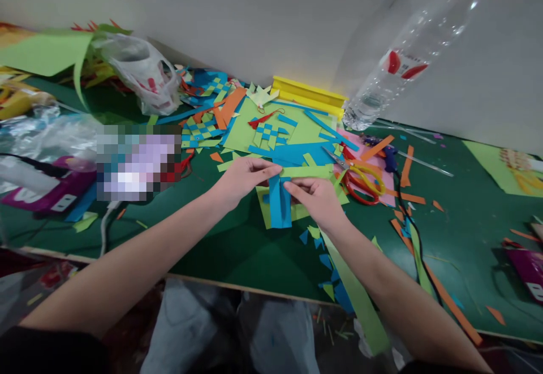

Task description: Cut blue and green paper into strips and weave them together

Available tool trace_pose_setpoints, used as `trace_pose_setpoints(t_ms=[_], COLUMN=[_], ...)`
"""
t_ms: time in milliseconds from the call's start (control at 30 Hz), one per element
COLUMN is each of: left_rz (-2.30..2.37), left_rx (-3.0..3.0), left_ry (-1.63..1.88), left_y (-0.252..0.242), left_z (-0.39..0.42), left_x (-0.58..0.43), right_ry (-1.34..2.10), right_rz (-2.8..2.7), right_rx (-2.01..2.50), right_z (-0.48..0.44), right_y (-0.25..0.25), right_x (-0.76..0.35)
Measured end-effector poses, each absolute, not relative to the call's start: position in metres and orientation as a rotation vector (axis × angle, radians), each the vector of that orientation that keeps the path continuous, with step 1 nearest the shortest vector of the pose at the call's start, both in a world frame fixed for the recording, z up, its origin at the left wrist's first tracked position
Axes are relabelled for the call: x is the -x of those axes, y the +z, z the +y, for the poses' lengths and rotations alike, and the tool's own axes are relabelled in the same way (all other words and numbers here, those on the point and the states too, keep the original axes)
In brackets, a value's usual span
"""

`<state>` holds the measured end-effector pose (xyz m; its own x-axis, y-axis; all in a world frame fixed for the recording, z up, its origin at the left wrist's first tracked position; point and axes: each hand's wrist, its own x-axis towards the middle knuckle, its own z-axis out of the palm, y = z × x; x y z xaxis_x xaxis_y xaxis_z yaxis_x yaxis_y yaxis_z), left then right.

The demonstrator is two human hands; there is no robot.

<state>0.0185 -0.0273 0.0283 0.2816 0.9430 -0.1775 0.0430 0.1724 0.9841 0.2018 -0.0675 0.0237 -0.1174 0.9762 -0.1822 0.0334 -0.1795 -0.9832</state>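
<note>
Holding, left hand: the left hand (244, 179) is mostly closed, with thumb and fingertips pinched on the top end of the blue strips (280, 207), where a green strip (307, 171) crosses them.
Right hand: the right hand (318, 198) is curled, with thumb and forefinger nipping the right edge of the blue strips. The other fingers are folded under, and how tightly cannot be told.
Blue strips: they lie side by side, pointing toward the person, on a light green sheet (299, 211). They are between the two hands, near the middle of the table (220, 244).
Scissors: the scissors (360, 184) have red and yellow handles. They lie just right of the right hand on a pink sheet (375, 162), not touched.
Woven piece: a blue and green checked piece (269, 133) lies behind the hands. A second checked piece (201, 130) lies further left.
Bottle: a clear plastic bottle (399, 63) is tilted at the back right, with its lower end by the table and the wall behind it.
Yellow box: the yellow box (307, 94) is flat against the wall, behind the woven piece.
Bag: a thin plastic bag (139, 74) sits crumpled at the back left.
Scraps: a long green strip (360, 300) runs under the right forearm and over the front edge. Orange strips (449, 300) lie to its right, and small blue offcuts (326, 261) lie near the wrist.
</note>
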Motion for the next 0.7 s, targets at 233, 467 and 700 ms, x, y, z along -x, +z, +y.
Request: trace_pose_setpoints(t_ms=[233,467,700], left_rz=[1.167,1.008,1.015], left_rx=[-1.313,-0.957,-1.083], left_ry=[0.997,0.821,0.715], left_y=[0.021,0.009,0.011], left_z=[-0.032,-0.039,-0.045], left_x=[-0.017,-0.015,-0.015], right_ry=[1.303,1.203,1.218], right_rz=[-1.352,-1.468,-1.478], right_rx=[1.263,1.323,1.275], right_z=[-0.070,-0.075,-0.081], right_y=[0.019,0.014,0.008], right_x=[-0.197,-0.199,-0.199])
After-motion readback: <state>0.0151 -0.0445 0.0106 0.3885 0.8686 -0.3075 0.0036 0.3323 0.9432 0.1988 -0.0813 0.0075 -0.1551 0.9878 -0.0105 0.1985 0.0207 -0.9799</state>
